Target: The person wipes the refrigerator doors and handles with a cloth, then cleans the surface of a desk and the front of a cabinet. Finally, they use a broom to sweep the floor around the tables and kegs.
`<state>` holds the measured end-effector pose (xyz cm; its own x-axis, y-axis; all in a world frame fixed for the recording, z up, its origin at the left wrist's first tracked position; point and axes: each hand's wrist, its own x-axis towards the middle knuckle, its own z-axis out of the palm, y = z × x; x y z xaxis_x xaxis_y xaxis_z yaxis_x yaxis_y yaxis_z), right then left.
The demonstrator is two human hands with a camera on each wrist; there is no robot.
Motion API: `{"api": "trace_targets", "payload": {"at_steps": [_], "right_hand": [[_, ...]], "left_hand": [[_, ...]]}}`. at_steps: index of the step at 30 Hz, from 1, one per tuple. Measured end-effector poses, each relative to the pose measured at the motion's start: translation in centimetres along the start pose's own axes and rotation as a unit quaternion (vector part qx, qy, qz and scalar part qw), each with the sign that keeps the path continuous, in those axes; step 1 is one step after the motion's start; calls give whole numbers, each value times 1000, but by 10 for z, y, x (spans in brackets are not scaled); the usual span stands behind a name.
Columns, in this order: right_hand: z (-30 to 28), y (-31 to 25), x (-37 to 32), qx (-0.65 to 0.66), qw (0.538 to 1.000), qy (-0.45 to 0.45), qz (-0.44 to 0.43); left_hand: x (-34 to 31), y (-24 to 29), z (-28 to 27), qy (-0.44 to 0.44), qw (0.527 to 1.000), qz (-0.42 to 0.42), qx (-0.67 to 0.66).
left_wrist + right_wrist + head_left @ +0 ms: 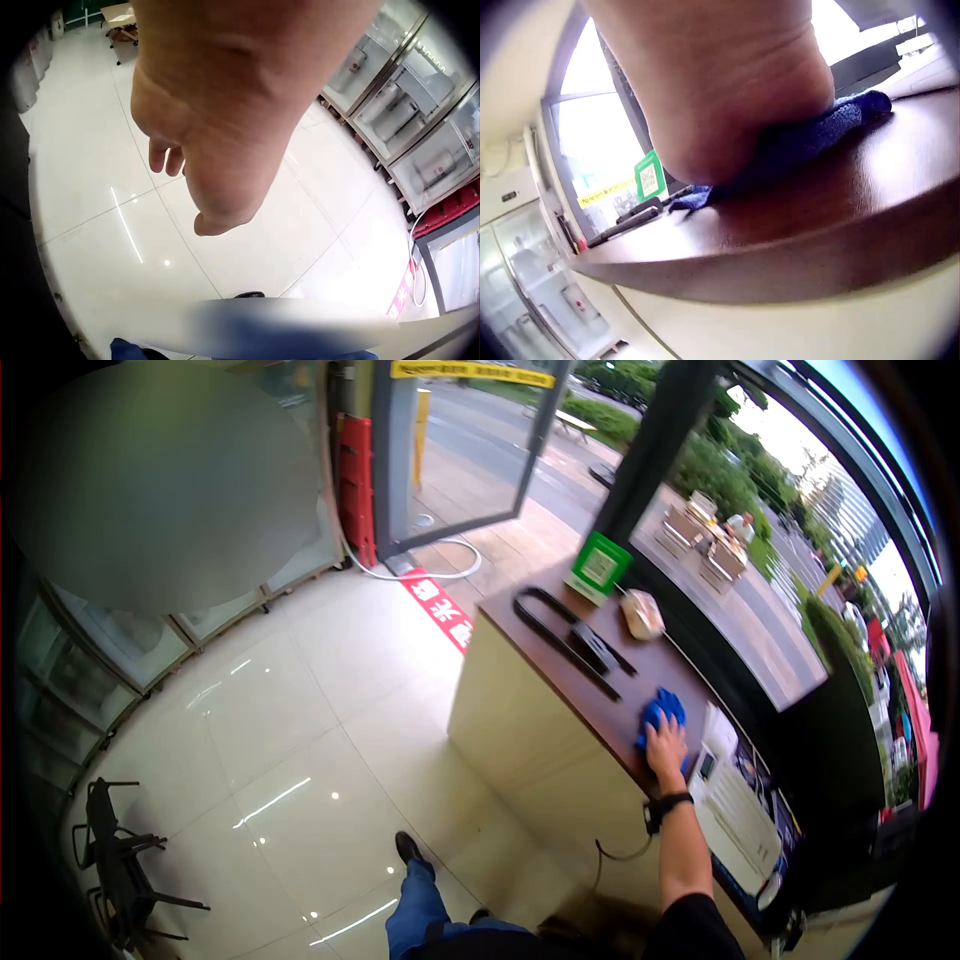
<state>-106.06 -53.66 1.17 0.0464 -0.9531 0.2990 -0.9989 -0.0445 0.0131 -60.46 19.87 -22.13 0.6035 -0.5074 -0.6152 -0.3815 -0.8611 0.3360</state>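
My right hand (665, 748) rests on a crumpled blue cloth (662, 710) on the brown countertop (640, 695), its fingers spread over the fabric. From the right wrist, the cloth (810, 142) lies bunched under the palm, close to the counter's rounded edge; the fingers are hidden behind the hand. My left hand (217, 150) hangs over the tiled floor in the left wrist view, with nothing seen in it and its fingertips loosely bent. The head view does not include it.
Farther along the counter lie a black strap-like loop (560, 630), a green QR-code sign (598, 568) and a small wrapped packet (641, 615). A white device (735, 815) stands beside the right forearm. Black chairs (125, 860) and glass-fronted cabinets (405, 112) line the room; a glass door (465, 450) stands open.
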Motion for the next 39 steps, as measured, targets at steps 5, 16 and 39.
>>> {"api": "trace_targets", "payload": {"at_steps": [5,16,39], "right_hand": [[-9,-23,16,-15,992,62,108],[-66,-385,76,436,740,-444,-256],[102,-821,635,443,761,-298,-368]], "left_hand": [[118,73,-75,21,999,-7,-36],[340,342,-288,94,976,140,-138],[644,354,-371,-112,930,-208,-283]]}}
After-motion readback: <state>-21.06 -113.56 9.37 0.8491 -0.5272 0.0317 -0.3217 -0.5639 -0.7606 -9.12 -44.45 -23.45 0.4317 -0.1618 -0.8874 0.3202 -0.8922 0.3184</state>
